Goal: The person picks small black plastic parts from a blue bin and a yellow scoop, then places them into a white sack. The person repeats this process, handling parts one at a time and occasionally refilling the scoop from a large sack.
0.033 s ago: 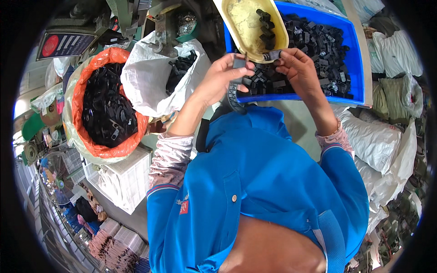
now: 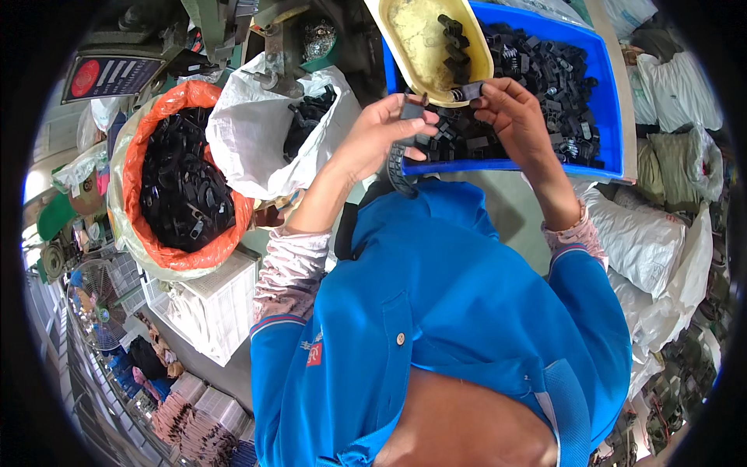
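Head view shows the left hand [image 2: 381, 132] closed around a black plastic strip [image 2: 394, 167] that hangs down from it. Right hand [image 2: 510, 113] pinches a small black piece [image 2: 470, 91] at the strip's top end. Both hands are over the near edge of a blue bin [image 2: 611, 109] full of black plastic pieces. A yellow scoop [image 2: 420, 47] with a few black pieces lies on the bin's far left corner. To the left, a white bag [image 2: 257, 132] and an orange-lined sack [image 2: 183, 175] hold more black parts. White sacks [image 2: 642, 241] lie on the right.
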A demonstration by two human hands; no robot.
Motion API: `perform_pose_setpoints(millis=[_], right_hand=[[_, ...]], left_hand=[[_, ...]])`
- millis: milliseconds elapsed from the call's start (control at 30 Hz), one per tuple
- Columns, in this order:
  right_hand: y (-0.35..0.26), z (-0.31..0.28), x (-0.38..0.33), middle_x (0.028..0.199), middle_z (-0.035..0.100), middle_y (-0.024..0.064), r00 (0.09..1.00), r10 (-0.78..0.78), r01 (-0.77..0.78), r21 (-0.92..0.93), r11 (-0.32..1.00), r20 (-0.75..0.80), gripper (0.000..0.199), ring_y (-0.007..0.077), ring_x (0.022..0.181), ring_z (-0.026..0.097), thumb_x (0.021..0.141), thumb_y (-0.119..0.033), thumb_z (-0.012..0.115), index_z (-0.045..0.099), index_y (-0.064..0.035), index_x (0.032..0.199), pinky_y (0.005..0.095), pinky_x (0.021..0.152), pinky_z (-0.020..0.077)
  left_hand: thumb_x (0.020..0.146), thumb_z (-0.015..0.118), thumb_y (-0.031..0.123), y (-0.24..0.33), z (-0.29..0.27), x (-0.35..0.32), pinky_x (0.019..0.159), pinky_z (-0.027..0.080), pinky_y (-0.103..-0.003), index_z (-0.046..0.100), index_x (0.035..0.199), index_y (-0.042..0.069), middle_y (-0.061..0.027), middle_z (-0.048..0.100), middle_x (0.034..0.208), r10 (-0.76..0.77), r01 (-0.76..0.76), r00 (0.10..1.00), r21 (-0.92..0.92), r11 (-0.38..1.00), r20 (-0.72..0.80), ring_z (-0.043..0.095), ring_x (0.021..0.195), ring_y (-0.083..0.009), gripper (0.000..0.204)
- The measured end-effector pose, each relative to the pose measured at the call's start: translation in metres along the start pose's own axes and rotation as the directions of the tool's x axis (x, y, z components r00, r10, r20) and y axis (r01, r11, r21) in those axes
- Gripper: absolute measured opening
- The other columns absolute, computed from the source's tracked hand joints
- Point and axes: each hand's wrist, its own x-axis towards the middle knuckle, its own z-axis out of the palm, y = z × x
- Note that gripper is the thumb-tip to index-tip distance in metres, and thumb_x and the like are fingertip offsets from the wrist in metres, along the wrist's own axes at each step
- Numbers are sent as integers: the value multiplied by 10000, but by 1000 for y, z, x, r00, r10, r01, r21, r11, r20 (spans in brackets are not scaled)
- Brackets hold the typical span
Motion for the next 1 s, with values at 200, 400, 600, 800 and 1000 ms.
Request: perform_pose_setpoints(millis=[200, 400, 600, 800, 1000], right_hand=[[-19, 11, 6, 937, 658, 27, 996, 20, -5, -184, 983, 82, 150, 97, 845, 630, 954, -133, 628, 634, -29, 1062, 238, 757, 511], [-14, 12, 7, 915, 664, 28, 987, 30, 30, -365, 930, 157, 186, 86, 800, 614, 925, -142, 670, 645, -14, 1057, 228, 729, 503], [-11, 19, 3, 888, 678, 42, 984, 26, 53, -422, 905, 179, 215, 97, 774, 609, 881, -162, 724, 668, 1, 1010, 227, 686, 477], [16, 22, -17, 902, 662, 10, 967, 12, 96, -413, 906, 253, 211, 64, 798, 580, 936, -199, 683, 675, -5, 1016, 223, 687, 475], [22, 22, -32, 883, 661, 41, 998, 43, -33, -212, 977, 44, 124, 96, 798, 630, 935, -136, 675, 639, -17, 930, 265, 710, 552]], left_hand=[[918, 669, 138, 2, 10, -7, 592, 565, -276, 518, 1288, 38, -143, 660, 1198, -82, 75, 992, 73, 995, 95, 714, 929, -233, 412], [911, 682, 141, 0, 14, -7, 551, 550, -259, 505, 1281, 34, -173, 652, 1209, -71, 65, 990, 56, 996, 122, 719, 913, -237, 424], [909, 684, 125, -3, 17, -4, 547, 546, -257, 496, 1242, 28, -192, 650, 1205, -57, 52, 990, 42, 998, 130, 720, 899, -245, 395], [890, 700, 113, -12, 17, 3, 587, 548, -278, 488, 1214, 16, -176, 672, 1116, -11, -8, 997, 257, 966, 72, 715, 898, -247, 400], [795, 782, 151, -4, 40, 1, 843, 532, -398, 485, 1190, 4, -206, 668, 1037, 379, -272, 921, 836, 476, 84, 672, 1012, -338, 515]])
